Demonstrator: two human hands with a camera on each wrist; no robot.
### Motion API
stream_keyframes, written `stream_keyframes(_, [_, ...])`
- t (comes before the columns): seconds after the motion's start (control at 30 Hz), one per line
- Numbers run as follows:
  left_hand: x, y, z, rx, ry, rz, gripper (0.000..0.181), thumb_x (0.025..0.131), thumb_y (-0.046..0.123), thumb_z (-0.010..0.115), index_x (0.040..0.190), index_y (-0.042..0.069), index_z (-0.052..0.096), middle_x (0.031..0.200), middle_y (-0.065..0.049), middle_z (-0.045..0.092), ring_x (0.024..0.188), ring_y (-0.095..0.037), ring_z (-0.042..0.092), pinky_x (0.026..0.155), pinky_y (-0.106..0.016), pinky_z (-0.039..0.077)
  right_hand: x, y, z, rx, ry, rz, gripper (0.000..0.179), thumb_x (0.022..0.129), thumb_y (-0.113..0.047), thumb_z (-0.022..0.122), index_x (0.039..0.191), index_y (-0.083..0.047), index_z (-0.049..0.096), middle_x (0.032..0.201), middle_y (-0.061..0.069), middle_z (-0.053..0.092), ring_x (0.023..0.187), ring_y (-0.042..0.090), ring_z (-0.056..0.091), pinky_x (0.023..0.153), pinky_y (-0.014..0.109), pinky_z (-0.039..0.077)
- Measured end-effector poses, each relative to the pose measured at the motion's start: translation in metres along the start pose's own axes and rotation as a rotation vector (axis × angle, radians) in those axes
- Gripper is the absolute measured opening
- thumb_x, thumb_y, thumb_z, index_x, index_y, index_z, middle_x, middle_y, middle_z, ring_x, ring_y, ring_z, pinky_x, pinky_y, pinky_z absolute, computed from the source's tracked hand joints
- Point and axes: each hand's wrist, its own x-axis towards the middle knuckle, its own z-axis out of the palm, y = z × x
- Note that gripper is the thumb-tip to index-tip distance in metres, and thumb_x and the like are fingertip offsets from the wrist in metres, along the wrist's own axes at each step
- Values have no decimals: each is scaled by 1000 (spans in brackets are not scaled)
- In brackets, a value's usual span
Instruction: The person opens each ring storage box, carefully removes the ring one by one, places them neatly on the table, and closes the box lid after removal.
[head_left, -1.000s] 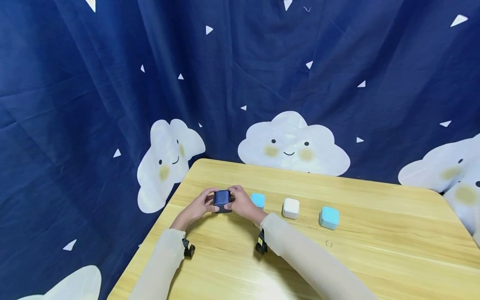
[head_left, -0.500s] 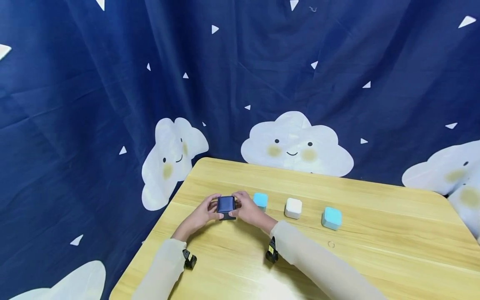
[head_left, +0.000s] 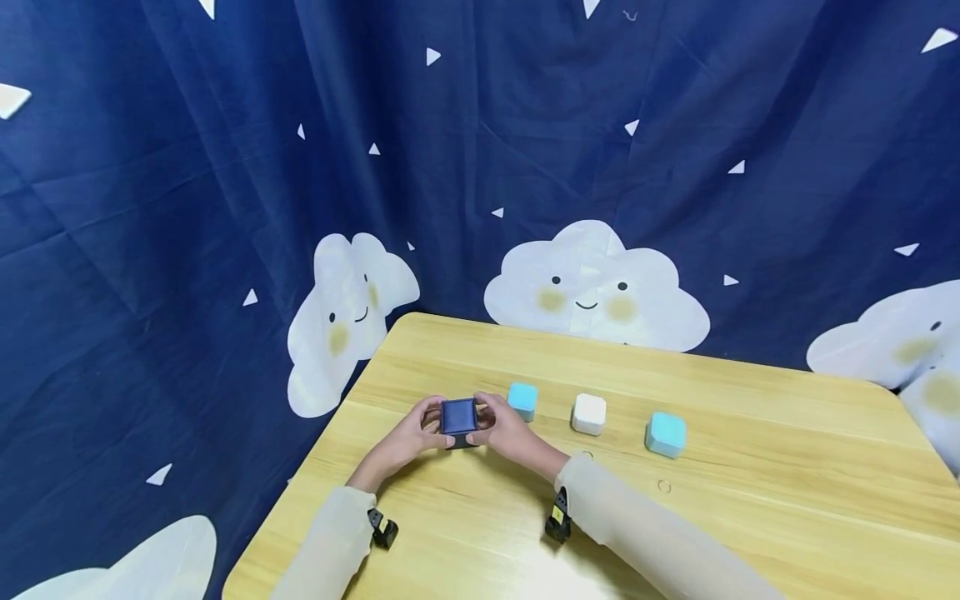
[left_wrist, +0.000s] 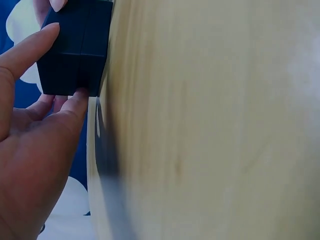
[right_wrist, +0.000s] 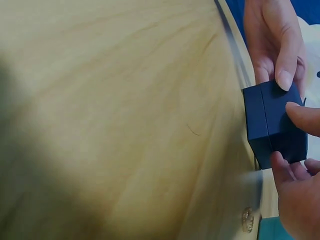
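A small dark blue box (head_left: 459, 418) with a seam round its sides, like a ring box, is at the table's left part. Its lid looks closed in both wrist views. My left hand (head_left: 406, 437) holds its left side, the thumb on the near face and fingertips (left_wrist: 77, 100) low by the seam. From the right, my right hand (head_left: 512, 430) grips the same box, thumb (right_wrist: 300, 116) on the near face. Whether the box touches the table or is just above it, I cannot tell. The fingers behind the box are partly hidden.
On the wooden table (head_left: 750, 433), a blue block (head_left: 522, 401), a white block (head_left: 588, 414) and another blue block (head_left: 665, 434) stand in a row to the right. A thin ring (head_left: 664, 486) lies nearer. Behind hangs a dark blue curtain (head_left: 450, 167).
Both hands have brought the box nearer to me and slightly right. The head view has shifted a little. The blocks stay in place on the table.
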Motion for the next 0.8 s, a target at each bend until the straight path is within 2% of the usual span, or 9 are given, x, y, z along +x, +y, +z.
stream_keyframes(0.3, [-5,4,9,23,-19,-55,82,80,3,79,148,5,34,153,-24,36,147,-43,30,121,-48,26,-12,7,-3,53,17,19,77,81,-3,81,148,1,44,138,17,51,115,29,60,97,41,54])
stream_keyframes(0.47, [-12,6,15,36,-48,-48,80,80,4,79,147,5,34,151,-25,38,146,-47,31,120,-50,28,-21,11,-3,60,23,11,77,79,-2,82,146,1,45,131,17,55,108,26,62,93,36,56])
stream_keyframes(0.6, [-15,6,19,80,-72,-42,81,80,7,80,147,5,33,149,-24,39,144,-48,34,118,-49,32,-30,12,-4,66,28,17,77,78,-2,83,146,1,46,130,17,54,103,24,62,89,33,56])
stream_keyframes(0.8, [-16,9,25,121,-113,-36,81,81,7,80,146,3,32,149,-24,39,143,-45,38,114,-44,39,-42,12,-6,62,37,15,76,79,-1,83,145,2,46,132,18,53,104,25,62,90,36,56])
